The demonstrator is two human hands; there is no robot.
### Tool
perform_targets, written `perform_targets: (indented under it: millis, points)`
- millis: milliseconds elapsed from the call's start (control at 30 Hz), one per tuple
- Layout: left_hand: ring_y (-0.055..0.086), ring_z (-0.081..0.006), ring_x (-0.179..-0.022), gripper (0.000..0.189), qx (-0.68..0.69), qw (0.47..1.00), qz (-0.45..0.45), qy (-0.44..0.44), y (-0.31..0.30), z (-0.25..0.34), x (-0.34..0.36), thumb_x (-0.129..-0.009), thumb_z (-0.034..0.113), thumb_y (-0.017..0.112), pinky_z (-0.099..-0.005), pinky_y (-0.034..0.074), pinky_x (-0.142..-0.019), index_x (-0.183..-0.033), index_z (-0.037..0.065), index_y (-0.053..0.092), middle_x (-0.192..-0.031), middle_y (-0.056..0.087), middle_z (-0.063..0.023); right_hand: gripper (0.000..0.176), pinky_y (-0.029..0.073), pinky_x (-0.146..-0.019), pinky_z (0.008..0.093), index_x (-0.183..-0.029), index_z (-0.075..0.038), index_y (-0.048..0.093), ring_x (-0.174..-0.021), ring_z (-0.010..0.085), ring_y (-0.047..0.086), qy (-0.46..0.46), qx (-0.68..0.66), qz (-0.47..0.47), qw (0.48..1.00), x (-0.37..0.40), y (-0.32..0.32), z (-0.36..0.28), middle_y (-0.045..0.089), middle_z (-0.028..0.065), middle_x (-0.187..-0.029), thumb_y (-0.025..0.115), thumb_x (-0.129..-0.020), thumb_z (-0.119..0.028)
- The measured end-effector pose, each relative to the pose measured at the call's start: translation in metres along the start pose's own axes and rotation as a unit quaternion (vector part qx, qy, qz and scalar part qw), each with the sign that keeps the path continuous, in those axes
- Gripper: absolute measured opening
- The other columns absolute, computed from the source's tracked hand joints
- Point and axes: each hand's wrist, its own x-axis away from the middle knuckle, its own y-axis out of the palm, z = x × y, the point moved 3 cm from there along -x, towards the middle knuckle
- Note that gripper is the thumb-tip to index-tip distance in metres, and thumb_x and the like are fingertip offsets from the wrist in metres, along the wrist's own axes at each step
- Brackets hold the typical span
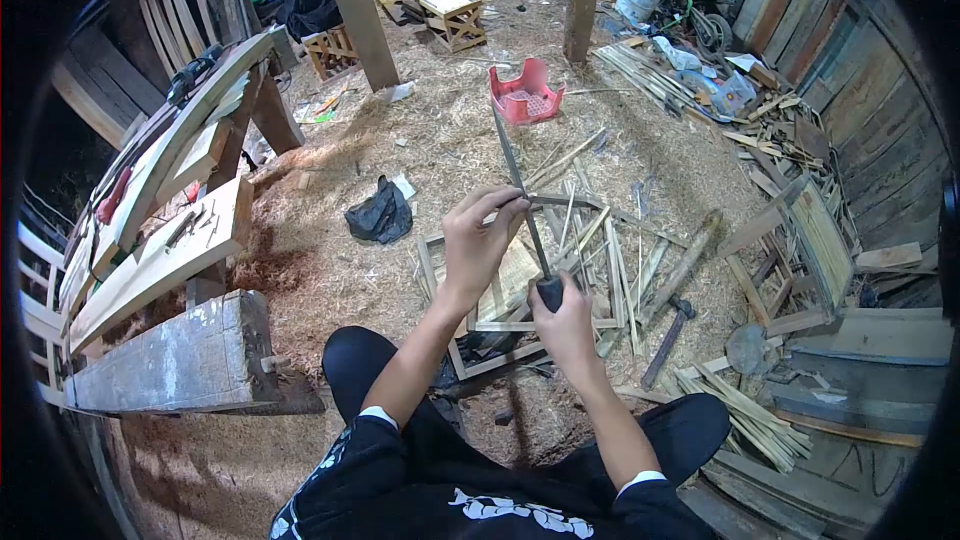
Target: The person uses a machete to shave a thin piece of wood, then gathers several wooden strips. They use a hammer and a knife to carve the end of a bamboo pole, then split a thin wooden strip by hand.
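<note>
Simply a long, slender, grey, black-handled tool [509, 154].

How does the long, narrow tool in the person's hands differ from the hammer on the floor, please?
The long tool is held up, with the right hand around its handle and the left hand at its shaft; the hammer lies untouched. The long tool is slim and straight beyond its handle, whereas the hammer has a blocky head across one end. Both look mostly dark.

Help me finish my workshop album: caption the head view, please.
Left hand on a long thin blade, right hand around its dark handle, above a shavings-strewn floor.
</note>
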Motion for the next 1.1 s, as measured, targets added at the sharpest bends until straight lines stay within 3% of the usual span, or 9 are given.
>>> perform_targets:
  millis: [167, 233, 433, 500, 567, 600, 767, 867, 1100]
  points:
    - [0.072, -0.0229, -0.087, 0.014, -0.014, 0.999, 0.007, 0.037, 0.005, -0.001, 0.007, -0.084, -0.002, 0.072, -0.0315, 0.055, -0.078, -0.098, 0.001, 0.076, -0.095, 0.074, -0.0124, 0.029, 0.053, -0.062, 0.0394, -0.102, 0.009, 0.061, -0.071, 0.0312, 0.071, -0.016, 0.079, 0.045, 0.996, 0.004, -0.001, 0.015, 0.069, 0.0226, -0.078, 0.069, -0.091, -0.017]
    - [0.072, -0.0224, -0.086, 0.014, -0.005, 0.999, 0.012, 0.035, 0.006, -0.001, 0.006, -0.084, -0.002, 0.072, -0.0315, 0.055, -0.077, -0.097, 0.001, 0.076, -0.095, 0.074, -0.0121, 0.029, 0.05, -0.059, 0.0374, -0.095, 0.008, 0.062, -0.064, 0.0253, 0.067, 0.008, -0.012, -0.012, 1.0, 0.006, -0.003, 0.008, 0.066, 0.0188, -0.072, 0.069, -0.091, -0.02]
    - [0.072, -0.023, -0.087, 0.017, -0.004, 0.999, 0.009, 0.037, 0.002, 0.007, 0.013, -0.084, -0.001, 0.072, -0.0324, 0.055, -0.078, -0.1, 0.002, 0.076, -0.095, 0.074, -0.0122, 0.03, 0.048, -0.058, 0.0377, -0.091, 0.007, 0.061, -0.06, 0.0209, 0.061, 0.019, -0.011, -0.068, 0.997, -0.001, 0.016, 0.038, 0.063, 0.0155, -0.069, 0.069, -0.092, -0.023]
    - [0.071, -0.0235, -0.086, 0.018, -0.013, 0.998, 0.019, 0.052, 0.002, 0.006, 0.011, -0.084, 0.0, 0.073, -0.033, 0.055, -0.078, -0.101, 0.002, 0.076, -0.094, 0.073, -0.0118, 0.031, 0.048, -0.059, 0.0396, -0.09, 0.007, 0.061, -0.061, 0.0274, 0.064, 0.026, -0.002, -0.058, 0.998, -0.001, 0.02, 0.04, 0.064, 0.0187, -0.069, 0.068, -0.092, -0.023]
    - [0.071, -0.0238, -0.085, 0.019, -0.018, 1.0, 0.005, 0.006, 0.0, 0.01, 0.011, -0.084, 0.002, 0.074, -0.0334, 0.054, -0.078, -0.103, 0.002, 0.076, -0.094, 0.073, -0.0115, 0.031, 0.049, -0.061, 0.0421, -0.088, 0.007, 0.06, -0.065, 0.0364, 0.066, -0.003, 0.016, -0.022, 1.0, 0.003, 0.02, 0.034, 0.064, 0.0235, -0.07, 0.068, -0.092, -0.023]
    - [0.07, -0.0224, -0.083, 0.021, -0.023, 0.999, -0.001, 0.038, -0.001, 0.007, 0.009, -0.083, 0.004, 0.076, -0.0328, 0.055, -0.077, -0.104, 0.002, 0.076, -0.096, 0.072, -0.0118, 0.031, 0.049, -0.062, 0.0439, -0.087, 0.007, 0.059, -0.069, 0.0432, 0.066, -0.006, 0.016, -0.021, 1.0, 0.002, 0.021, 0.033, 0.064, 0.0269, -0.071, 0.068, -0.093, -0.023]
    - [0.07, -0.0197, -0.083, 0.022, -0.029, 0.999, -0.019, 0.022, 0.0, -0.001, 0.01, -0.081, 0.004, 0.078, -0.0313, 0.055, -0.074, -0.102, 0.001, 0.076, -0.097, 0.072, -0.0124, 0.031, 0.05, -0.062, 0.0459, -0.092, 0.007, 0.06, -0.069, 0.0437, 0.067, 0.002, 0.007, 0.002, 1.0, 0.01, 0.024, 0.03, 0.065, 0.0269, -0.072, 0.068, -0.094, -0.023]
    - [0.071, -0.0256, -0.085, 0.02, -0.022, 0.999, -0.033, 0.023, 0.004, -0.003, 0.01, -0.082, 0.002, 0.076, -0.0342, 0.056, -0.073, -0.101, -0.001, 0.075, -0.095, 0.07, -0.0148, 0.025, 0.049, -0.063, 0.0434, -0.095, 0.005, 0.061, -0.068, 0.0385, 0.065, -0.008, 0.049, 0.008, 0.999, 0.01, 0.024, 0.033, 0.065, 0.0232, -0.076, 0.068, -0.093, -0.019]
    - [0.067, -0.0225, -0.079, 0.02, -0.017, 1.0, 0.017, -0.018, 0.012, 0.0, 0.016, -0.081, 0.003, 0.079, -0.0324, 0.053, -0.069, -0.1, 0.002, 0.077, -0.092, 0.069, -0.0129, 0.027, 0.05, -0.062, 0.043, -0.099, 0.005, 0.061, -0.069, 0.0382, 0.068, 0.02, 0.039, 0.014, 0.999, 0.012, 0.027, 0.033, 0.066, 0.0246, -0.074, 0.068, -0.094, -0.021]
